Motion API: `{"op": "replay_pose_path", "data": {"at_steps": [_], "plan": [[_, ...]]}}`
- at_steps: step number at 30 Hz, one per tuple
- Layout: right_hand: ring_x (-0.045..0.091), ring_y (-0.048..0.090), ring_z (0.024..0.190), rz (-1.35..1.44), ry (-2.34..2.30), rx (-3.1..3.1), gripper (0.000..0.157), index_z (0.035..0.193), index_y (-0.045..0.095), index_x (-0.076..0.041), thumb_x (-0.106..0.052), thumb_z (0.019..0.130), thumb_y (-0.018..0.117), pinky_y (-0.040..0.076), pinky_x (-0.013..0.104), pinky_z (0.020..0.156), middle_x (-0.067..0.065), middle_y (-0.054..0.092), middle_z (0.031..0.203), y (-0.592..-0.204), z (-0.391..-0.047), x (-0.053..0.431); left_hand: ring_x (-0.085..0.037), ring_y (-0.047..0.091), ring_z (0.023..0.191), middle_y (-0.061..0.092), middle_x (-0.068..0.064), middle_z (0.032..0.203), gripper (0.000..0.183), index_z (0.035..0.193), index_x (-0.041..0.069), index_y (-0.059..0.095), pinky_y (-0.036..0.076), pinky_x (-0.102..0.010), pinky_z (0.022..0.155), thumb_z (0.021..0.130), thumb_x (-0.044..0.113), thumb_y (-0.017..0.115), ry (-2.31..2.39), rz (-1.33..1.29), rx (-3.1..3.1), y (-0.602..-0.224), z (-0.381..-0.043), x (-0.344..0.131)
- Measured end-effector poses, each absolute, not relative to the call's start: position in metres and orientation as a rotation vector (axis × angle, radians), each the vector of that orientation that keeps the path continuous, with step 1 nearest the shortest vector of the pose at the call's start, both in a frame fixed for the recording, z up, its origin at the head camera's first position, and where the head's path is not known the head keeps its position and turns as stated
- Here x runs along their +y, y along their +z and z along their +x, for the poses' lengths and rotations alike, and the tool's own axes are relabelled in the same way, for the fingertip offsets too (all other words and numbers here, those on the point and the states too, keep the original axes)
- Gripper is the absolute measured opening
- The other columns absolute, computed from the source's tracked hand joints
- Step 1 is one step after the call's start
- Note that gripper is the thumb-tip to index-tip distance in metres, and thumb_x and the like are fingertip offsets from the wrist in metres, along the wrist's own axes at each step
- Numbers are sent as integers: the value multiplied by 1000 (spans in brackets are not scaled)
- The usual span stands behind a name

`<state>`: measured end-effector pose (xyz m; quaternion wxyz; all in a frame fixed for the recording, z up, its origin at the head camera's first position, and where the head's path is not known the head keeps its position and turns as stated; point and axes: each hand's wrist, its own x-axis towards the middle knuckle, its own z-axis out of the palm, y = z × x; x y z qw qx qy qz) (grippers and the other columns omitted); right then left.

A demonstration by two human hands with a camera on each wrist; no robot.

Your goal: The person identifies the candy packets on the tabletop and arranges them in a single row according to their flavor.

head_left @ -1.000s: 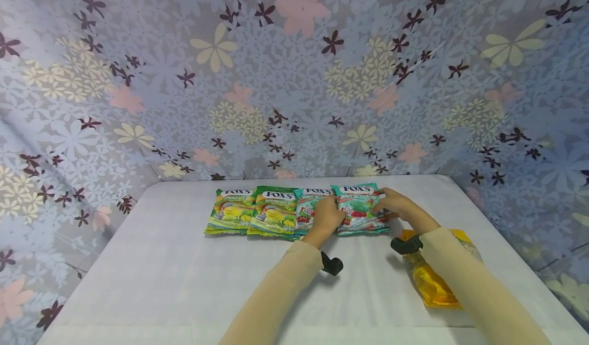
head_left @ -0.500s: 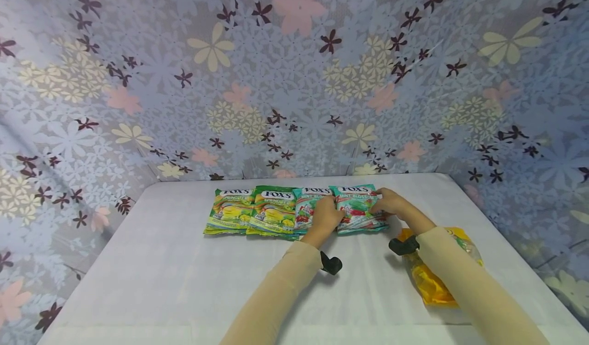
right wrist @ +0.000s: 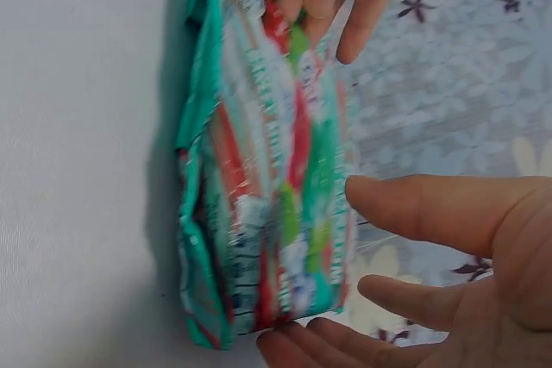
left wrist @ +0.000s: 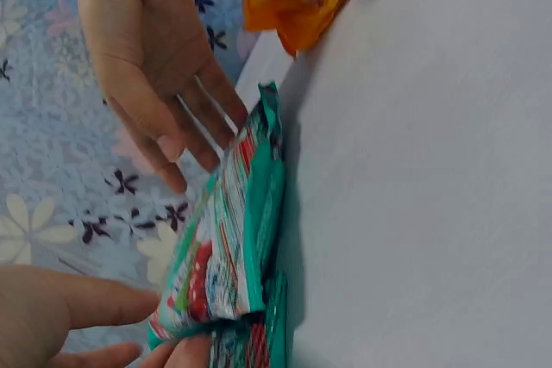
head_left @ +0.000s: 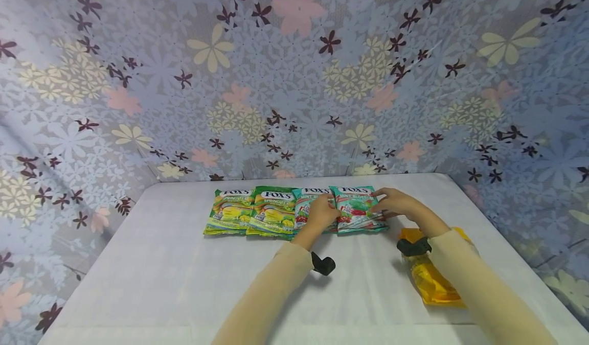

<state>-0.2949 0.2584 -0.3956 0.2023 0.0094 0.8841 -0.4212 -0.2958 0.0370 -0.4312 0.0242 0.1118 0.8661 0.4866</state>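
Note:
Four-sided candy bags lie in a row across the white table. At its right end is a teal Fox's Mint Blossom bag [head_left: 356,213], with a second teal bag [head_left: 303,209] beside it, partly hidden by my left hand [head_left: 321,214]. The left hand's fingers touch the rightmost bag's left edge, spread rather than wrapped round it. At that bag's right edge, my right hand [head_left: 400,206] has extended fingers, its thumb apart from them in the right wrist view. Further left are two green-yellow Fox's Spring Tea bags, one outermost [head_left: 230,214] and one inner [head_left: 272,214].
A yellow-orange bag [head_left: 432,283] lies at the right of the table, partly under my right forearm. The white table [head_left: 184,283] meets a floral cloth backdrop [head_left: 257,89] behind the row. A black wrist mount [head_left: 323,264] sits on my left wrist.
My left hand has shifted slightly left and its grasp has loosened. My right wrist has moved a little to the right. The bags stay nearly where they were.

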Motion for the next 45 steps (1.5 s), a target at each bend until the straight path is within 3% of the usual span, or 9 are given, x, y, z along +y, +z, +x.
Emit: {"op": "replay_pose_path", "data": {"at_steps": [5, 16, 20, 30, 32, 35, 38, 42, 45], "plan": [[46, 46, 121, -46, -1191, 2478, 70, 145, 28, 9, -21, 93, 65, 43, 53, 97, 38, 32, 140, -382, -280, 264, -13, 57, 63, 64, -19, 110, 45, 130, -4, 53, 42, -25, 52, 88, 0, 66, 1670, 402, 2656, -425, -282, 39], [43, 54, 113, -216, -1203, 2547, 64, 140, 36, 12, -28, 96, 62, 47, 53, 92, 35, 46, 132, -366, -235, 288, -29, 68, 78, 65, -5, 95, 42, 127, 1, 58, 57, -34, 66, 87, 6, 70, 1683, 455, 2204, -426, -237, 64], [42, 56, 111, -201, -1160, 2620, 63, 139, 39, 10, -29, 95, 62, 49, 52, 88, 34, 48, 130, -366, -216, 297, -20, 67, 73, 64, -1, 89, 48, 130, 0, 56, 56, -29, 64, 85, 4, 73, 1573, 470, 2120, -433, -228, 71], [46, 54, 106, -90, -1084, 2824, 53, 139, 39, 8, -22, 99, 55, 48, 59, 80, 36, 49, 126, -379, -183, 345, -31, 69, 89, 71, -13, 96, 39, 128, -6, 55, 56, -37, 75, 90, 1, 64, 1561, 405, 1778, -437, -204, 85], [51, 50, 108, -49, -1117, 2824, 54, 140, 35, 11, -21, 100, 52, 44, 63, 81, 39, 44, 128, -384, -180, 358, -35, 68, 93, 70, -15, 96, 40, 129, -6, 54, 56, -39, 77, 91, 1, 64, 1571, 378, 1717, -437, -200, 87], [39, 56, 104, 61, -1158, 2829, 56, 140, 34, 8, -24, 100, 53, 47, 57, 83, 32, 50, 124, -393, -177, 377, -39, 66, 97, 70, -18, 99, 41, 131, -7, 52, 55, -42, 80, 92, 2, 63, 1593, 345, 1658, -438, -196, 90], [39, 54, 107, 133, -1219, 2730, 64, 142, 26, 12, -30, 101, 51, 48, 55, 86, 34, 44, 128, -400, -175, 394, -42, 63, 101, 68, -20, 104, 41, 132, -9, 50, 53, -46, 83, 93, 2, 61, 1623, 304, 1600, -439, -196, 93], [51, 46, 113, 224, -1206, 2523, 79, 141, 12, 20, -42, 102, 44, 47, 57, 87, 44, 31, 133, -403, -167, 405, -45, 60, 106, 63, -20, 112, 40, 131, -11, 48, 49, -50, 87, 95, 5, 58, 1658, 251, 1517, -440, -197, 96], [51, 48, 112, 279, -1172, 2409, 84, 140, 11, 21, -47, 102, 41, 50, 53, 85, 44, 35, 131, -405, -162, 409, -46, 59, 107, 61, -20, 115, 38, 128, -12, 49, 48, -51, 88, 96, 7, 57, 1676, 227, 1484, -440, -197, 98]]}}
